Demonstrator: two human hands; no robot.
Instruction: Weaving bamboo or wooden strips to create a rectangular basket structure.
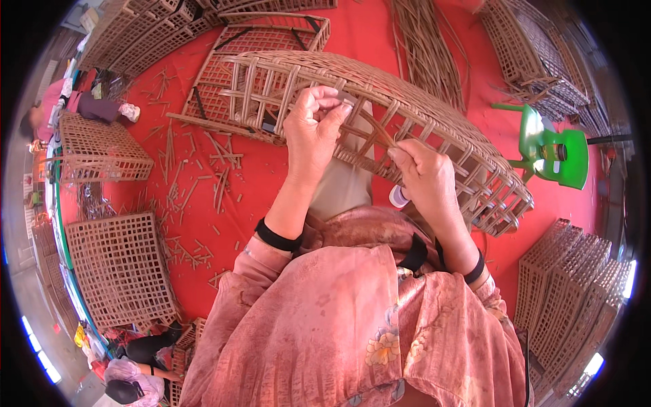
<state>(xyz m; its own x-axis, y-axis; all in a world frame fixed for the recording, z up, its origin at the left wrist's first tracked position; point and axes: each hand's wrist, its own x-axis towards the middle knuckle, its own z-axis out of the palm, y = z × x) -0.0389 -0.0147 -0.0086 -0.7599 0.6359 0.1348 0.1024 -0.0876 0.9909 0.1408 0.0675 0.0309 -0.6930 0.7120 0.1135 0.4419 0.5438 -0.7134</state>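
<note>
A long brown wicker basket (380, 78) with an open-lattice side lies across my lap, slanting down to the right. My left hand (315, 125) is at its upper lattice, with thumb and forefinger pinched together near a cross strand; what lies between those fingertips is too small to make out. My right hand (428, 176) is closed on a flat wicker strip (381, 130), which runs up and left from my fingers across the lattice openings. Both hands are in front of the lattice, a short way apart.
Another lattice wicker piece (224, 88) lies beyond on the red floor covering (264, 166). Cut scraps (180, 203) are scattered left. Long loose strips (427, 47) lie at the far side. A green plastic chair (553, 146) and stacked wicker pieces (569, 285) stand right. Two people work at left.
</note>
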